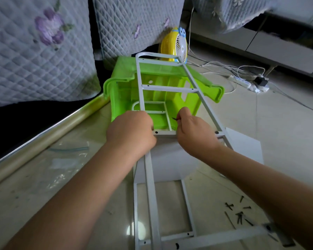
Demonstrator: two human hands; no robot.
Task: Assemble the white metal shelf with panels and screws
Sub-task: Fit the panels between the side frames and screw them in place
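Frame (163, 91) rails lean from the floor (287, 141) up across the green stool (119, 91) at twelve o'clock, probably so the crossbar (165, 132) sits raised and its holes are easy to reach from both sides. The left hand (132, 130) curls over the bar's left end beside one hole, steadying it. The right hand (193, 130) pinches a dark screw (174, 119) at its fingertips, tip pointing toward nine o'clock, just above the bar; I judge it is being lined up for a hole. A white panel (246, 147) lies flat under the frame at three o'clock. A second frame (170, 237) lies at six o'clock. Loose screws (239, 212) are scattered on the floor at four o'clock, within reach, in no container. The stool, tipped on its side, shows its hollow with only frame parts inside.
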